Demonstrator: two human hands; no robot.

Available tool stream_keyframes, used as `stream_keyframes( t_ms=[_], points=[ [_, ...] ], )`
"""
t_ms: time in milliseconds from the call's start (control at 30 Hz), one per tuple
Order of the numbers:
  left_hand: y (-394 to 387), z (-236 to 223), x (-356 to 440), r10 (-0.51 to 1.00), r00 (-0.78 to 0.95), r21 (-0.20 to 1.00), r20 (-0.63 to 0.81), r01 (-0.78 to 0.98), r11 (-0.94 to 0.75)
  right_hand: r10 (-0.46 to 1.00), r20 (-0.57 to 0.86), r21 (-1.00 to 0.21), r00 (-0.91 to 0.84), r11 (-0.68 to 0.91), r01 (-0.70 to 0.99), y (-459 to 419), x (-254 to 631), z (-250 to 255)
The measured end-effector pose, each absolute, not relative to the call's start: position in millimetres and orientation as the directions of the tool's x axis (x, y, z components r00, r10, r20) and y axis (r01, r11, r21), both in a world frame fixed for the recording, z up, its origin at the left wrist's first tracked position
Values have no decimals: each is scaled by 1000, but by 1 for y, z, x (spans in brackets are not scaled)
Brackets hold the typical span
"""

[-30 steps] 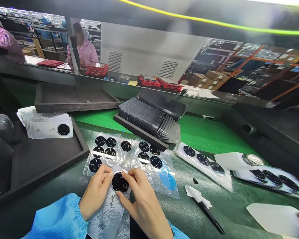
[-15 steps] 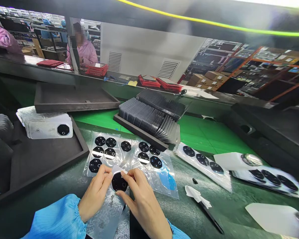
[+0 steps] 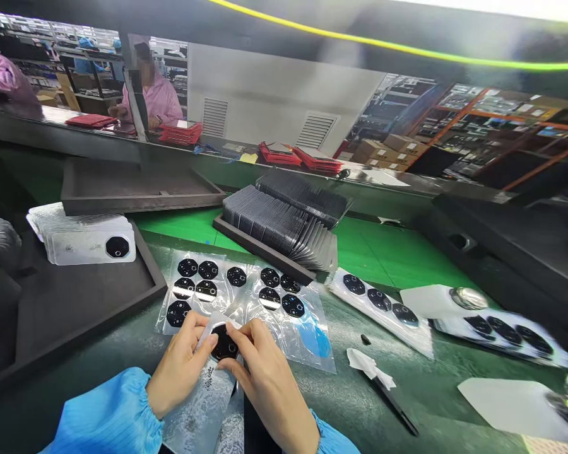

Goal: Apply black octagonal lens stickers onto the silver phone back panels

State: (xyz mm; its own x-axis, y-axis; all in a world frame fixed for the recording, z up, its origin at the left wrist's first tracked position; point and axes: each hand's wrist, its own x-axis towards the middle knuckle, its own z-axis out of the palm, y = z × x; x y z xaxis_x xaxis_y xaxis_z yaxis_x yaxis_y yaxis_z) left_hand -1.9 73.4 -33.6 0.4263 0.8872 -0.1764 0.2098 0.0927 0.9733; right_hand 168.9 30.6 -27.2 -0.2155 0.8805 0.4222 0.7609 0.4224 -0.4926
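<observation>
A frosted silver phone back cover (image 3: 196,403) with dark printed characters slants up between my hands. At its upper end sits a black camera lens cover (image 3: 224,345). My left hand (image 3: 182,362) is closed on the cover's upper left edge, its thumb at the lens cover's left side. My right hand (image 3: 265,372) has its index finger and thumb on the lens cover's right side, at top and bottom. Just beyond, clear plastic sheets (image 3: 243,302) carry several more black lens covers (image 3: 293,306). Fingertips under the back cover are hidden.
Left, a dark tray (image 3: 94,296) bears a stack of silver back covers (image 3: 76,243). Behind stands a rack of dark panels (image 3: 265,217). Right lie a strip of lens covers (image 3: 381,309), a black tool (image 3: 395,410) and metal-topped bottles (image 3: 468,297). People in pink sit beyond.
My left thumb has shifted onto the left side of the lens cover. My right fingers stay at its right side. The whole view has drifted slightly.
</observation>
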Motion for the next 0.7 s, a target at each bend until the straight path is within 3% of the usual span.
stream_keyframes(
  t_ms=[133, 233, 333, 433, 533, 700],
  points=[
    [75, -30, -2, 895, 408, 978, -180, 174, 117, 876, 456, -552, -160, 419, 721, 34, 173, -27],
    [77, -26, -3, 898, 396, 981, -190, 123, 153, 885, 465, -646, -14, 350, 679, 36, 177, -28],
    [79, -25, -4, 904, 384, 982, -187, 85, 168, 948, 292, -845, 124, 195, 497, 37, 177, -34],
    [80, -27, -4, 910, 373, 983, -181, 89, 159, 997, 6, -992, 77, -4, 130, 38, 173, -41],
    [80, -24, -3, 901, 378, 976, -213, 124, 179, 992, -126, -985, 16, -123, -125, 38, 167, -41],
    [76, -15, -3, 856, 418, 952, -304, 168, 256, 992, -111, -985, 54, -102, -142, 34, 161, -37]
  ],
)
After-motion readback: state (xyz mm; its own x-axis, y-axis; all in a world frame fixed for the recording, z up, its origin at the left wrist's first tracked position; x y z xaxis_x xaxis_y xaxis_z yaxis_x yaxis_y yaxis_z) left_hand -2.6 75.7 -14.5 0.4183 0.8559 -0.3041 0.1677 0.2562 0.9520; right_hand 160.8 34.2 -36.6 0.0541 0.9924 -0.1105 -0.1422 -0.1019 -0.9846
